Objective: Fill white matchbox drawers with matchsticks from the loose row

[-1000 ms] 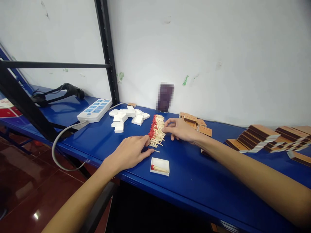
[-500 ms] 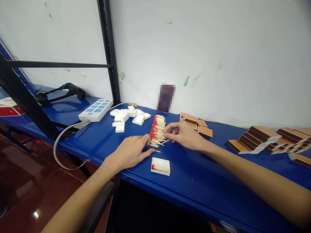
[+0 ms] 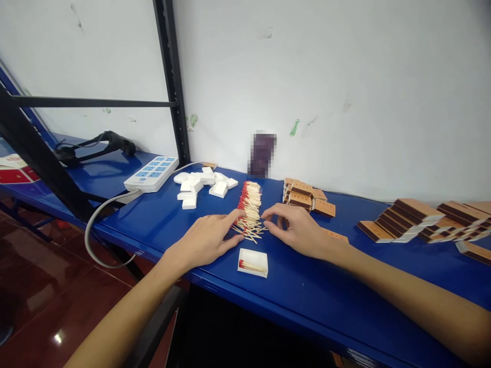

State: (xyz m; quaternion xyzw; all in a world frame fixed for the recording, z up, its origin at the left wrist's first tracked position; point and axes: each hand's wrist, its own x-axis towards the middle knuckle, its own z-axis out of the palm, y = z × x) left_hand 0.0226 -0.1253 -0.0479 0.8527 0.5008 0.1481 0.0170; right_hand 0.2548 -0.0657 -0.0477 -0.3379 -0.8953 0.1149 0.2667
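Note:
A long heap of red-tipped matches (image 3: 252, 204) lies on the blue table, its near end loosely scattered. At the heap's left side rests my left hand (image 3: 207, 237), thumb and fingers apart, the fingertips touching the match heads. My right hand (image 3: 297, 231) is on the other side, fingers curved and a gap showing between thumb and forefinger, close by the bare match ends; I see nothing held in it. In front of the heap sits a white matchbox tray (image 3: 258, 254) with a few matches in it. Part of an orange matchbox (image 3: 338, 236) shows behind my right wrist.
White matchbox trays (image 3: 192, 182) are piled at the back left, near a power strip (image 3: 152, 174). Orange matchboxes (image 3: 301, 199) stand behind my right hand, with more stacked matchboxes (image 3: 408, 217) farther right. A blurred dark rectangle (image 3: 263, 156) leans against the wall.
My right hand has moved slightly toward me and away from the heap's middle. Loose matches at the near end now lie closer together and more crossed. My left hand has barely shifted.

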